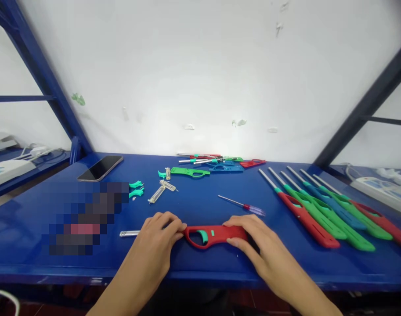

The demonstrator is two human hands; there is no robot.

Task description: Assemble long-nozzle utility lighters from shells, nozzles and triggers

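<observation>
A red long-nosed gas lighter [216,235] with a teal trigger lies level near the table's front edge, its metal tube pointing left. My left hand [159,239] is closed around its front end, over the place where the tube meets the body. The tube's tip [128,233] sticks out beyond that hand. Around the handle end, my right hand [254,239] has its thumb below and fingers above. Just behind the lighter rests a screwdriver [253,209] with a clear purple handle. Part of the tube and the handle's far end are hidden by my hands.
Several finished-looking lighters [319,210] in red, green and blue lie in a row at right. Loose casings and tubes [216,162] are heaped by the wall, near a green casing [189,172]. Clear fuel tanks [157,194], teal triggers [136,189] and a phone [100,168] lie left.
</observation>
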